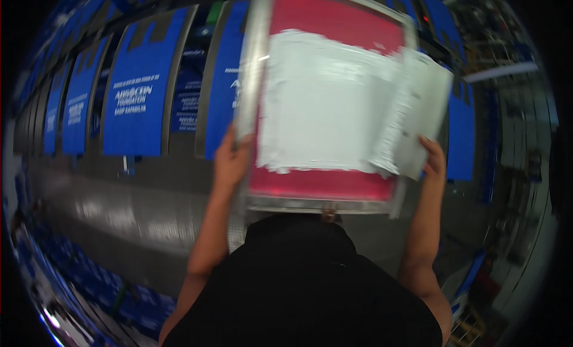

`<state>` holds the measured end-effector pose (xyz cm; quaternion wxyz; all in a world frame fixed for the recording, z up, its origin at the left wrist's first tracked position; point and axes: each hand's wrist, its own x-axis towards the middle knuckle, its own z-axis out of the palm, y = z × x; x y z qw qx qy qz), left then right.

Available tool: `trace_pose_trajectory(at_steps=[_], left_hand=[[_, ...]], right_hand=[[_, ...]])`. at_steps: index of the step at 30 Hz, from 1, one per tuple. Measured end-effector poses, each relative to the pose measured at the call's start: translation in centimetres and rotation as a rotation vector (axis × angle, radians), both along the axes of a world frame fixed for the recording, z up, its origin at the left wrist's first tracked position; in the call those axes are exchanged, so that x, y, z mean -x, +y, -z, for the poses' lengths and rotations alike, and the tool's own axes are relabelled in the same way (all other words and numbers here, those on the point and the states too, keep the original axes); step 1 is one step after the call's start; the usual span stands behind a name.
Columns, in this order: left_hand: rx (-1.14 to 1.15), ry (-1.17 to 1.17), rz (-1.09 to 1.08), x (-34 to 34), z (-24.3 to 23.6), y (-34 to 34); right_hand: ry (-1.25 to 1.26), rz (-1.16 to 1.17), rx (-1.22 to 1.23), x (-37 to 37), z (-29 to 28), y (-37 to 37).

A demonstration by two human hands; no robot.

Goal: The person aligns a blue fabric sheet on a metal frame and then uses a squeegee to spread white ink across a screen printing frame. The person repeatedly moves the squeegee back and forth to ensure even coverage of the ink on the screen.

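Observation:
A metal screen-printing frame (253, 102) with pink-red mesh (322, 184) is held in front of my body. Thick white ink (322, 102) covers most of the mesh in a rough-edged block. My left hand (231, 157) is closed around the left rail of the frame. Along the right side a wide pale squeegee (425, 102) lies tilted, its ink-coated edge on the mesh. My right hand (434, 159) grips the outer edge of the squeegee near its lower end. Whether its fingers also hold the right rail is hidden. The frame is blurred.
Blue fabric panels with white print (132, 87) lie on boards in a row to the left. Another blue panel (461, 138) shows right of the frame. A grey floor (119, 210) runs behind my left arm. More blue printed pieces (89, 269) line the lower left.

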<state>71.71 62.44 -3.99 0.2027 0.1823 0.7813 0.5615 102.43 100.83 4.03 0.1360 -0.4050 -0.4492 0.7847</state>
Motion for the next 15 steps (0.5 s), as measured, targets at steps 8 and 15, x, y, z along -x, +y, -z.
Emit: trace_pose_trajectory(at_steps=[8, 15], left_hand=[[-0.065, -0.086, 0.220, -18.1, 0.3, 16.8], [-0.005, -0.099, 0.197, -21.6, 2.8, 19.8]], right_hand=[[-0.002, 0.195, -0.154, -25.1, -1.4, 10.9], [-0.058, 0.197, -0.132, -28.5, 4.3, 14.9]])
